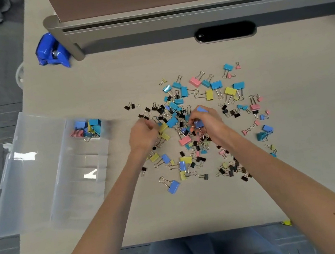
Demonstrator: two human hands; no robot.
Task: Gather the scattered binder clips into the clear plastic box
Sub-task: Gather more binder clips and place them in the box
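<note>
Our clips [172,122] lie scattered on the desk [152,67], a few already in the box [75,163] at left; we judge them light, stiff and springy, best pinched by body or wire loops. Right hand [207,120] grips blue clips; left hand [143,134] is curled over the pile, and we can't tell if it holds any. No readable writing.

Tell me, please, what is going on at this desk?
A person is picking up the scattered binder clips. The right hand grips blue clips; the left hand is curled among them, its hold unclear. The clear plastic box lies open on the left, with a few clips in one compartment.
</note>
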